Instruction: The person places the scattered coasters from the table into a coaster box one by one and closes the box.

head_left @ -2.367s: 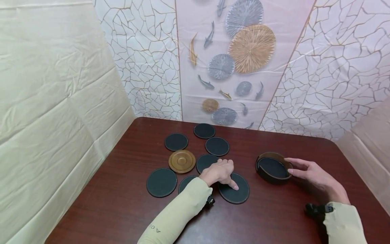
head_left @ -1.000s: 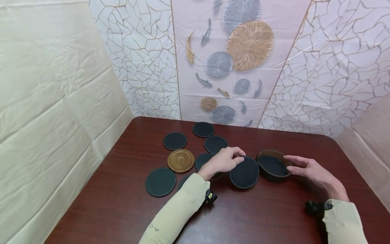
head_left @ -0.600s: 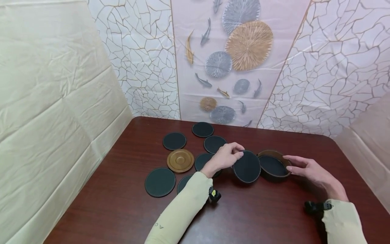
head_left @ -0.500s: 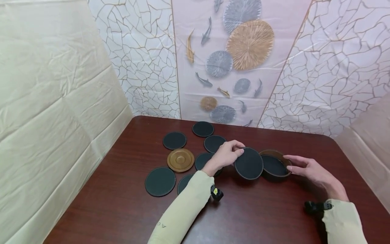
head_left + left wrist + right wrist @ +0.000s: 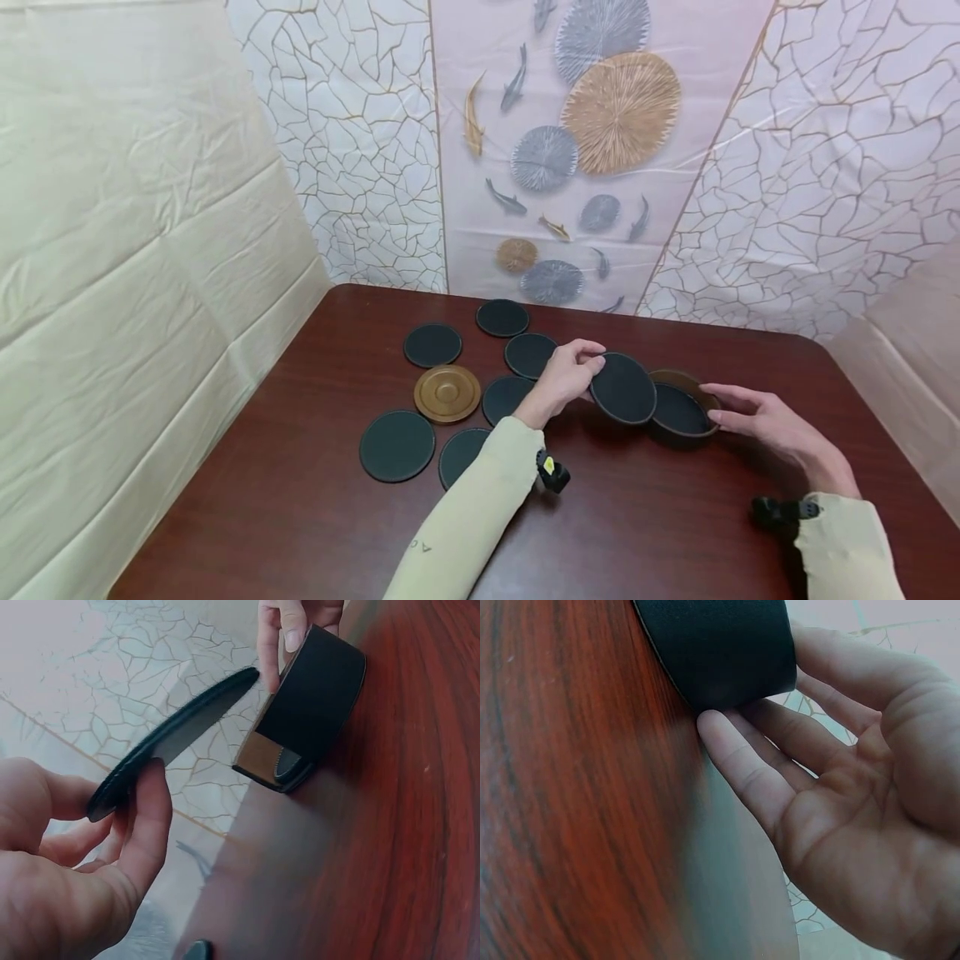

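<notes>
In the head view my left hand pinches a round black coaster by its left edge, lifted off the table and tilted. The left wrist view shows this coaster edge-on between thumb and fingers. Just to its right stands a low round coaster holder, dark outside and brown inside, with a black coaster lying in it. The held coaster overlaps the holder's left side in the head view. My right hand grips the holder's right rim with thumb and fingers; in the right wrist view its fingertips touch the dark wall.
Several black coasters lie flat on the dark red-brown table, left of the holder. Among them is a brown ridged disc. A patterned backdrop rises behind the table, with cream cloth on the left.
My left hand has picked up the nearest right-hand coaster from the table and carried it up and right, to the holder's left side. The right hand stays at the holder's rim.
</notes>
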{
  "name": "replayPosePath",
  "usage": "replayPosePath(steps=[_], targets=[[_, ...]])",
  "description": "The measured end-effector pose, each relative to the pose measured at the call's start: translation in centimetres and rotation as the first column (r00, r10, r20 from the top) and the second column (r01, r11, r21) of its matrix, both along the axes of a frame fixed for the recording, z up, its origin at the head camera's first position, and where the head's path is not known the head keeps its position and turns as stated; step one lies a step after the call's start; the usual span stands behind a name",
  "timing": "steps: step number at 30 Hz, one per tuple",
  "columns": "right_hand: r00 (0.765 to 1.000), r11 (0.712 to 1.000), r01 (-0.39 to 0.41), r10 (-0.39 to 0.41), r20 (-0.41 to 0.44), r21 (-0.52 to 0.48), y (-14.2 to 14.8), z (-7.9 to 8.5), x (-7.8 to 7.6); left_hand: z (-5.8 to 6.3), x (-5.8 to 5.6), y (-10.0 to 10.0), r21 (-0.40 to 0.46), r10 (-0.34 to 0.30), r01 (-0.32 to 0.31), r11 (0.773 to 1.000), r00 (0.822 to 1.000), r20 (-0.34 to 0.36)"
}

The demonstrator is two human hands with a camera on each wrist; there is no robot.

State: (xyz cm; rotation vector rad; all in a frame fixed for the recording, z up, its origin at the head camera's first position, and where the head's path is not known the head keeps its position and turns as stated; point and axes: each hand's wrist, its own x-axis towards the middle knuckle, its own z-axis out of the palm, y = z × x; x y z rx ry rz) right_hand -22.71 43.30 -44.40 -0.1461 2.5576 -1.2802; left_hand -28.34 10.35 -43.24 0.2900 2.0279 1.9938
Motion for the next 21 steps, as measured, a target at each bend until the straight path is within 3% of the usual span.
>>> replayPosePath(steps=[9,21], targets=[[1.000,1.000,0.000,0.000,0.003,0.017,-0.3,0.2,-0.2,-1.2,-0.1,1.7,0.069,0.112,-0.120,0.990,0.988,0.104],[1.000,1.000,-0.003,0.003,-0.023,0.028,0.0,0.0,0.0,-1.3,0.6,4.1,0.144,0.116,-0.140,0.980,0.980,0.162]])
